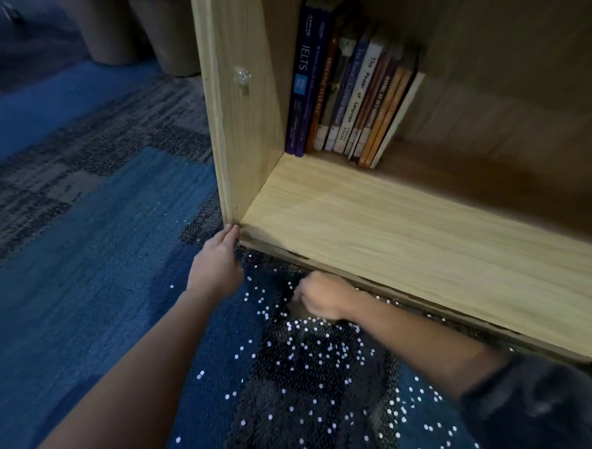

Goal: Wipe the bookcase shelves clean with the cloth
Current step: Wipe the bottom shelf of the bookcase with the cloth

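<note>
Cloth (297, 310): mostly hidden under the right hand (322, 296); only a dull brownish wad shows, blurred, low before the bottom front edge of the bookcase (244, 124).
Right hand: fingers curled round that wad, knuckles up, forearm entering from lower right.
Left hand (217, 259): fingers straight, pressed together, tips touching the bookcase's lower left corner.
Bottom shelf (390, 226): right end cut off.
Books (349, 84): leaning at rear left, upper ends in shadow.
Sequinned dark fabric (313, 378) over blue carpet (84, 269).

The bookcase (244, 124) stands on the floor (84, 269). On its bottom shelf (390, 226) the books (349, 94) stand at the left, against the side wall. Two bins (147, 26) are behind, left. In front, the left hand (217, 259) touches the left corner; the right hand (322, 295) is further right.
</note>
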`<state>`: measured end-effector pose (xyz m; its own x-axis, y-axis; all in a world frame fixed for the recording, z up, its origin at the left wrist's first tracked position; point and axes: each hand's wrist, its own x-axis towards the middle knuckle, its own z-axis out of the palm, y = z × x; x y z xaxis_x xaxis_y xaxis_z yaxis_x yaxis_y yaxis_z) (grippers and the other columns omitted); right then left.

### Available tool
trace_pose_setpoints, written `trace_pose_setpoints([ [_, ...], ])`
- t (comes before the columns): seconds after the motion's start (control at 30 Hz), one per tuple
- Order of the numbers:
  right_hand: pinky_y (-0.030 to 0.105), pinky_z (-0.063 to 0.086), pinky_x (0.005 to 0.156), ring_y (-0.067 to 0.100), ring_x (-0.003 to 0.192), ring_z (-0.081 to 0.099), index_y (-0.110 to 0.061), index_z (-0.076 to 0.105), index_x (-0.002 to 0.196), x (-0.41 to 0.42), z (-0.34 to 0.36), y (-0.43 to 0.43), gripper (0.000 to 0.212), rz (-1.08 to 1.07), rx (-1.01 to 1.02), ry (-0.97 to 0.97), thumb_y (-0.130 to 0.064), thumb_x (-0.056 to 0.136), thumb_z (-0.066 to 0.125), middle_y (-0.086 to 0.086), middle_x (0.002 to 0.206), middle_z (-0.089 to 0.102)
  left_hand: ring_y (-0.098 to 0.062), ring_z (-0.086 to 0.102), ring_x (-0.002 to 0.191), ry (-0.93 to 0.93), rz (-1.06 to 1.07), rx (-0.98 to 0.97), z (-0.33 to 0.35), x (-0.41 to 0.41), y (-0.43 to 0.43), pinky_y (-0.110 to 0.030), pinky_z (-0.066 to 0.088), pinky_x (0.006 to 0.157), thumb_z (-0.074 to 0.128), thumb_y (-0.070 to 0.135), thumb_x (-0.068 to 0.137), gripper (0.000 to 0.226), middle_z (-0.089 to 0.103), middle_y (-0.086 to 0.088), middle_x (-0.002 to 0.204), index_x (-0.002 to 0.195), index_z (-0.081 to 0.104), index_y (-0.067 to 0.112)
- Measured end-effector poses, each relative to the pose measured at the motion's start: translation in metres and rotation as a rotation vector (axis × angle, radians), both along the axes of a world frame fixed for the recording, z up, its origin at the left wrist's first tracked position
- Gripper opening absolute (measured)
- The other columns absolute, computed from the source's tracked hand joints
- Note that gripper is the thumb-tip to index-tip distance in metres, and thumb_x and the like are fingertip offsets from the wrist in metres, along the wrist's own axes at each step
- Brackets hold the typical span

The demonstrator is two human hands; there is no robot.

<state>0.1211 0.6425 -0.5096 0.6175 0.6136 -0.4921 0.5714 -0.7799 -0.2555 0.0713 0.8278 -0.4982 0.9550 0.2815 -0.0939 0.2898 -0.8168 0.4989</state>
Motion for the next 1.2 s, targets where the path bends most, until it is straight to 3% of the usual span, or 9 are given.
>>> trace_pose_setpoints([
  [0.1,0.015,0.048,0.051,0.009,0.057,0.055,-0.01,0.064,0.111,-0.001,0.044,-0.005,0.034,-0.157,0.343,0.019,-0.002,0.094,0.036,0.008,0.122,0.061,-0.021,0.022,0.142,0.002,0.002,0.005,0.0,0.003,0.005,-0.037,0.028,0.113,0.047,-0.001,0.082,0.076,0.018,0.0,0.157,0.15,0.019,0.017],
  [0.2,0.03,0.041,0.1,0.016,0.106,0.055,-0.011,0.061,0.117,0.014,0.075,0.022,0.035,-0.25,0.607,-0.178,-0.003,0.094,0.037,0.006,0.124,0.06,-0.024,0.028,0.139,-0.023,0.026,-0.015,-0.002,0.003,0.008,-0.038,0.03,0.112,0.048,-0.003,0.081,0.074,0.026,-0.004,0.154,0.149,0.023,0.016],
  [0.27,0.036,0.031,0.109,0.019,0.12,0.047,-0.014,0.057,0.124,0.028,0.069,0.044,0.038,-0.215,0.591,-0.302,-0.004,0.093,0.037,0.005,0.129,0.056,-0.025,0.031,0.137,-0.063,0.061,-0.049,-0.002,0.004,0.01,-0.038,0.031,0.111,0.046,-0.005,0.081,0.073,0.03,-0.006,0.152,0.148,0.026,0.015],
  [0.37,0.046,0.031,0.106,0.025,0.131,0.032,-0.024,0.039,0.139,0.039,0.039,0.076,0.045,-0.174,0.337,-0.198,-0.017,0.095,0.039,0.005,0.144,0.039,-0.027,0.037,0.133,-0.13,0.066,-0.09,-0.003,0.003,0.011,-0.039,0.034,0.109,0.045,-0.009,0.08,0.071,0.036,-0.009,0.148,0.146,0.031,0.012],
  [0.47,0.059,0.006,0.112,0.031,0.141,0.004,-0.035,0.028,0.142,0.037,0.006,0.091,0.046,-0.099,0.163,-0.261,-0.031,0.097,0.035,-0.007,0.156,0.014,-0.029,0.04,0.131,-0.193,0.067,-0.088,-0.005,0.004,0.01,-0.039,0.034,0.108,0.044,-0.011,0.08,0.066,0.041,-0.012,0.145,0.143,0.036,0.008],
  [0.77,0.042,0.028,0.107,0.026,0.129,0.03,-0.03,0.03,0.143,0.008,-0.009,-0.012,0.069,-0.146,0.264,-0.513,-0.001,0.085,0.053,-0.003,0.148,0.032,-0.027,0.037,0.134,-0.185,-0.083,0.088,-0.025,0.006,-0.006,-0.041,0.029,0.112,0.05,-0.008,0.076,0.065,0.041,-0.01,0.145,0.14,0.042,0.007],
  [0.93,0.044,0.05,0.077,0.032,0.101,0.052,-0.019,0.06,0.123,-0.021,-0.025,-0.098,0.078,-0.329,0.165,-0.79,0.004,0.051,0.081,0.005,0.117,0.064,-0.016,0.013,0.145,-0.126,-0.237,0.143,-0.018,0.016,-0.045,-0.039,0.009,0.117,0.048,0.001,0.086,0.067,0.021,0.0,0.156,0.147,0.026,0.017],
  [1.07,0.043,0.049,0.073,0.034,0.096,0.052,-0.017,0.059,0.124,-0.041,-0.024,-0.135,0.072,-0.525,0.134,-0.815,0.009,0.059,0.074,0.006,0.116,0.063,-0.012,0.002,0.146,-0.049,-0.323,0.156,-0.01,0.027,-0.079,-0.038,0.001,0.12,0.045,0.002,0.088,0.073,0.005,0.005,0.159,0.15,0.011,0.021],
  [1.2,0.045,0.04,0.093,0.036,0.111,0.043,-0.017,0.043,0.138,-0.053,-0.02,-0.134,0.066,-0.607,0.089,-0.68,0.005,0.078,0.057,0.007,0.136,0.048,-0.012,0.001,0.146,-0.013,-0.399,0.172,-0.005,0.025,-0.099,-0.038,-0.002,0.117,0.043,-0.002,0.086,0.076,0.002,0.004,0.159,0.15,0.008,0.021],
])
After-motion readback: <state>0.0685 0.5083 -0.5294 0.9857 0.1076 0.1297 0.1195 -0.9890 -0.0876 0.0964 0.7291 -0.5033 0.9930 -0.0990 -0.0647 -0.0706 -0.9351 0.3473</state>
